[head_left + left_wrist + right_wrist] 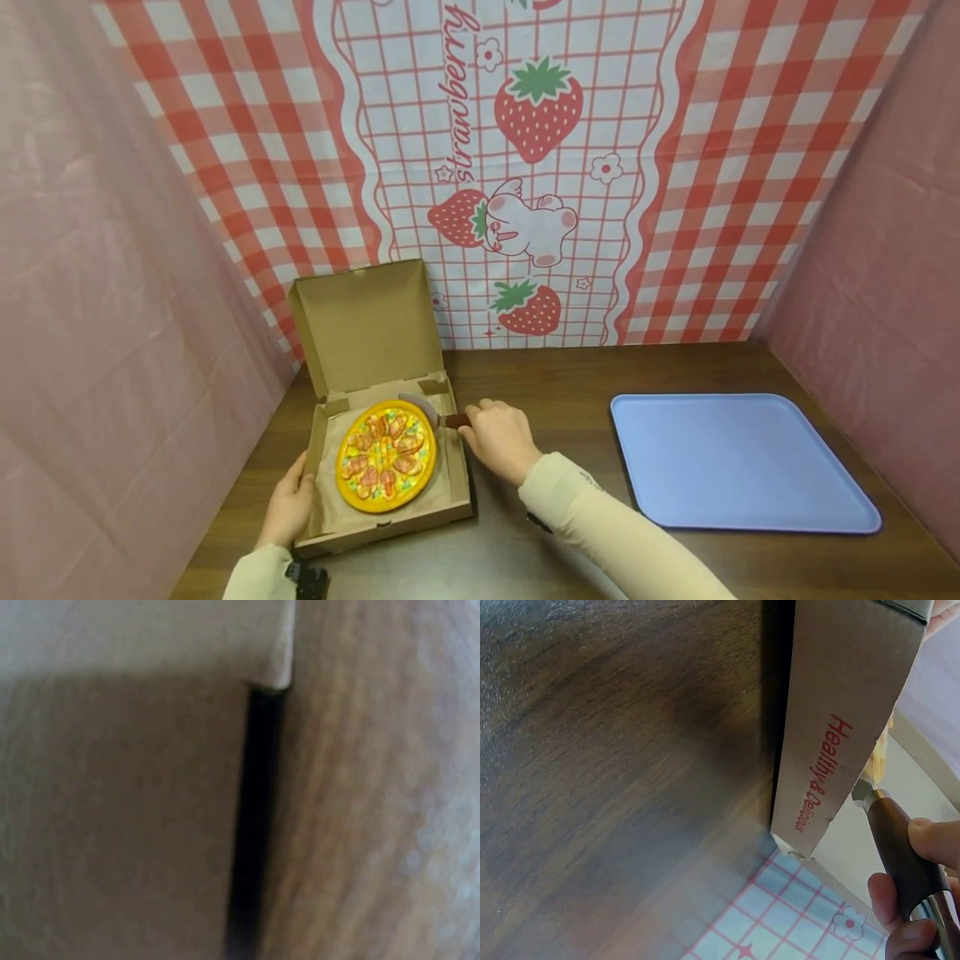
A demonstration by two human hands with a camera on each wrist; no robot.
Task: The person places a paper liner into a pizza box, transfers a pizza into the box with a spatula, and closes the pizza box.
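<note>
In the head view an open cardboard pizza box stands on the left part of the table, its lid raised at the back. A toy pizza with a yellow rim lies in it on brown paper. My right hand grips the dark handle of a pizza server, reaching over the box's right wall. The server's metal blade meets the pizza's upper right edge, partly hidden by it. My left hand holds the box's left wall, thumb near the top edge. The left wrist view shows only blurred cardboard and wood.
A blue rectangular tray lies on the right of the brown wooden table. Behind hangs a red-checked strawberry cloth. Pink cloth walls close off both sides.
</note>
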